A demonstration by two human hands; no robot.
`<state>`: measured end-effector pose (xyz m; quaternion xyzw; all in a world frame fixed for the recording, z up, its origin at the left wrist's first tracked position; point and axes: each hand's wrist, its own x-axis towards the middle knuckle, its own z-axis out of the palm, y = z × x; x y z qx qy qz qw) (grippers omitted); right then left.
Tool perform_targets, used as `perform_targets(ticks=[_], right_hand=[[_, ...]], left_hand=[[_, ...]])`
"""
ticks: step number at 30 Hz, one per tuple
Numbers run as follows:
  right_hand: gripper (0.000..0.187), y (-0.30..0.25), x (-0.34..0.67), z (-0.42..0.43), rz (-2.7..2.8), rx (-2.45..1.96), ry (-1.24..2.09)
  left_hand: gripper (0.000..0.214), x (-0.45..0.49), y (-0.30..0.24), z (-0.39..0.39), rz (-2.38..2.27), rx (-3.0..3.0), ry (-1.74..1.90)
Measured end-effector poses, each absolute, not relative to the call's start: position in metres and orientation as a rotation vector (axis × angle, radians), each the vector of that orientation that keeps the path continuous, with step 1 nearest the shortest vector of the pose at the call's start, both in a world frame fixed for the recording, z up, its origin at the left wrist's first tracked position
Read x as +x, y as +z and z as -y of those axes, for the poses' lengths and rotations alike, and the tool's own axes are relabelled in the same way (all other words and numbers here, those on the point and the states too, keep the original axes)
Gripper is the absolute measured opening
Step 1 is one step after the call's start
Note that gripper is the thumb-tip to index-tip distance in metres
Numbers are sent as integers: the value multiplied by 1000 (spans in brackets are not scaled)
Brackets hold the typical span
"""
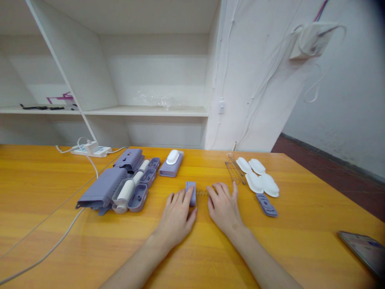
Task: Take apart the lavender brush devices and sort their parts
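Observation:
My left hand [179,212] has its fingers over a small purple plastic block [190,188] standing on the table in front of me. A thin metal coil spring [202,193] stretches sideways from the block toward my right hand [225,206]. The fingertips of my right hand are at the spring's far end, which they hide. Beyond my right hand lie several more coil springs [234,168], with white oval caps [254,182] beside them. Closer to me than the caps is a flat purple slotted plate [266,205].
On the left are large purple plastic housings [104,186], white rollers [126,190] and small purple cups [138,197]. A purple box [175,168] with a white cap on top sits behind the block. A power strip [92,149], cables and a phone [365,249] also lie on the table [207,261].

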<state>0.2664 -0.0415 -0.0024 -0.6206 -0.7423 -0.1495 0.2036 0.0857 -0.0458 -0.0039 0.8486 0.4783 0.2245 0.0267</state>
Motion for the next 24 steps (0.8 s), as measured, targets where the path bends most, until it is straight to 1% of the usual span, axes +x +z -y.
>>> perform_targets(ticks=[3, 5, 7, 9, 10, 11, 13, 14, 20, 24], right_hand=[[27, -2, 266, 42, 2077, -1734, -419], [27, -1, 267, 42, 2078, -1734, -416], [27, 0, 267, 42, 2079, -1736, -407], [27, 1, 267, 42, 2090, -1736, -393], [28, 1, 267, 42, 2100, -1734, -384], [28, 2, 267, 43, 2105, -1734, -376], [27, 2, 267, 43, 2098, -1735, -366], [27, 2, 267, 43, 2091, -1735, -363], [25, 1, 267, 41, 2081, -1735, -361], [26, -1, 268, 41, 2075, -1740, -380]], left_hand=[[51, 83, 0, 43, -1477, 2664, 743], [43, 75, 10, 37, -1552, 2690, 801], [34, 62, 26, 25, -1736, 2669, 894], [33, 44, 45, 9, -1999, 2583, 925], [33, 34, 54, 0, -2140, 2525, 857], [35, 24, 63, -10, -2265, 2454, 716], [38, 5, 76, -30, -2450, 2231, 301], [38, -3, 81, -40, -2467, 2186, 226], [29, -26, 87, -86, -2454, 2152, 81], [32, -25, 77, -103, -2436, 2122, 60]])
